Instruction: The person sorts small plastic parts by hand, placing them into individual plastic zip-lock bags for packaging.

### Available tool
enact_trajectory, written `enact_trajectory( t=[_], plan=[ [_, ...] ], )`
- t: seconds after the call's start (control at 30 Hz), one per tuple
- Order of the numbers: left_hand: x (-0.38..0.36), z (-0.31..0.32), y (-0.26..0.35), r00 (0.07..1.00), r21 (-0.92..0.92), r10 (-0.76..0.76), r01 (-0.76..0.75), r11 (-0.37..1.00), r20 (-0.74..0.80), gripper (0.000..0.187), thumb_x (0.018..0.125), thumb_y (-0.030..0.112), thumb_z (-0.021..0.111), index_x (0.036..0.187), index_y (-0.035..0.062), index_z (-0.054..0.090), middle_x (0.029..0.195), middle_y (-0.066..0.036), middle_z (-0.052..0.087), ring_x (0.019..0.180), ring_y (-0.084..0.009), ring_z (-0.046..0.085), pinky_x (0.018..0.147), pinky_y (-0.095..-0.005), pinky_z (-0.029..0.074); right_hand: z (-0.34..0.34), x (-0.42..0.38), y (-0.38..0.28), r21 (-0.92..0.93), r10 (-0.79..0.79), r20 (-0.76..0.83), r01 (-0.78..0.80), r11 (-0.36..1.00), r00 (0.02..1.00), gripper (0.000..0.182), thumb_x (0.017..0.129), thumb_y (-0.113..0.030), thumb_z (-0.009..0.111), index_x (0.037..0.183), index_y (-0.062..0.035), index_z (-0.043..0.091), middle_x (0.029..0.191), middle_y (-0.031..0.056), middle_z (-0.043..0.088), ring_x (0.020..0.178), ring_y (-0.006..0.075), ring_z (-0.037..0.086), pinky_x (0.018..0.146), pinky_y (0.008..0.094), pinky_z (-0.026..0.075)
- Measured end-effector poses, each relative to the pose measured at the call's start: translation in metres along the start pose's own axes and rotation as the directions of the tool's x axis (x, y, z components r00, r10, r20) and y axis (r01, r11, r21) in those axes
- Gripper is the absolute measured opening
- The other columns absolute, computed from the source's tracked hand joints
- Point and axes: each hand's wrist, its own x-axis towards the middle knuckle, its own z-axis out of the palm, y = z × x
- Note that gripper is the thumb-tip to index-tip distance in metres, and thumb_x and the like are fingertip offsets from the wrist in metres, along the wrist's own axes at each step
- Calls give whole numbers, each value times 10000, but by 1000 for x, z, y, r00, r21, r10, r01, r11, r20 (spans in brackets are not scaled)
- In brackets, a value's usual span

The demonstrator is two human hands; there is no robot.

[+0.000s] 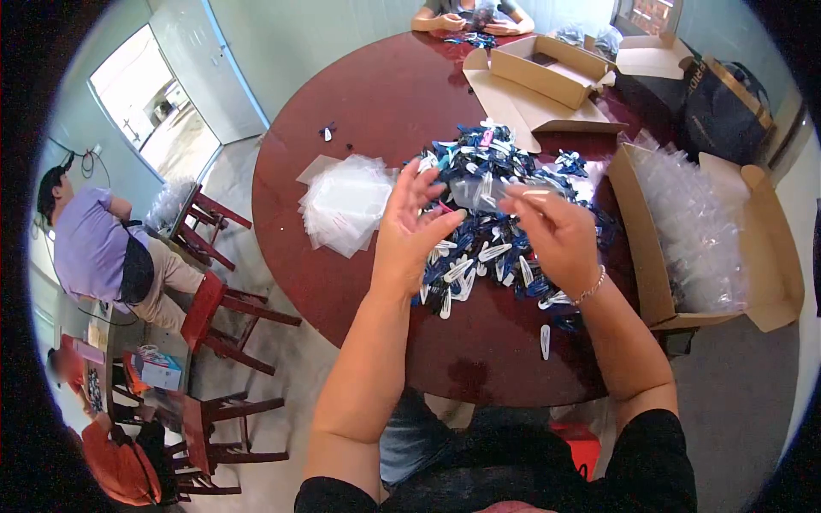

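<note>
A heap of snap hair clips [494,253], white, dark blue and black, lies on the round dark red table [342,77]. Over the heap, my right hand [560,235] pinches the end of a small clear plastic bag [472,193], which stretches toward my left hand. White clips show through or behind its film. My left hand [415,222] is open, palm turned inward and fingers apart, beside the bag's other end. Just left of that hand lies a stack of flat clear bags [346,205]. One white hair clip [545,342] sits apart near the front edge.
An open cardboard box [637,231] full of clear bags stands at the right. Another open carton [547,73] is at the back, near a dark bag [727,107]. Across the table a person [470,17] handles clips. Two more people sit at left by red wooden stools [205,312].
</note>
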Motion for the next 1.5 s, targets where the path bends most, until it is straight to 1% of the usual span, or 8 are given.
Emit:
enact_trajectory(
  t=[0.03,0.13,0.27,0.43,0.87,1.17,1.37,1.5],
  plan=[
    [-1,0,2,996,205,84,-80,976,-10,882,692,74,806,1440,49,339,1337,-104,508,1242,-219,465,1044,-378,365,1,4,13,-199,-390,6,383,902,921,154,882,-29,582,1013,9,653,1004,140,690,869,229,680,725,324,533],
    [-5,-4,9,950,772,232,-307,557,210,829,638,167,852,1369,83,469,1346,-91,523,1253,-222,478,1056,-360,352,10,2,20,-408,-559,182,580,705,809,183,801,8,635,981,-27,638,990,147,681,849,316,668,742,368,542],
    [-6,1,-8,854,788,223,-519,330,470,597,643,76,788,1205,81,588,1242,-129,582,1187,-325,516,1015,-408,412,20,-2,27,-357,-586,224,625,695,779,197,786,19,639,978,-26,628,1007,154,676,863,315,672,747,367,548],
    [-1,-10,-26,882,817,152,-470,334,445,396,698,16,651,1093,47,640,1000,-136,669,986,-325,607,862,-393,486,29,-5,22,-228,-550,241,597,769,800,205,797,-11,636,1001,-23,651,999,134,680,901,294,667,787,367,540],
    [5,-4,-40,889,843,87,-455,287,450,563,666,9,671,1219,53,571,1050,-130,645,1031,-326,587,852,-402,492,24,1,40,-149,-268,488,382,912,831,250,828,-79,630,1073,-26,620,1085,167,646,1054,347,604,914,418,468],
    [18,3,-53,851,763,18,-480,433,525,680,627,42,713,1283,67,537,1084,-154,621,1037,-338,582,916,-394,457,9,6,55,-196,-391,525,555,808,756,292,771,-100,652,1049,-31,597,1119,164,621,1074,334,584,940,442,457],
    [32,6,-80,888,742,76,-423,520,453,423,681,45,697,1099,41,632,971,-148,659,925,-313,630,827,-372,491,4,18,79,-98,-468,431,555,826,772,255,764,-43,667,1017,-37,635,1105,150,649,1024,320,623,894,407,488],
    [44,3,-82,977,800,80,-210,562,200,222,728,96,729,931,46,657,880,-121,672,783,-252,644,728,-333,505,-4,36,84,-136,-461,227,496,858,858,228,810,-25,631,1037,-12,651,1072,159,677,967,271,668,845,363,523]
  ],
)
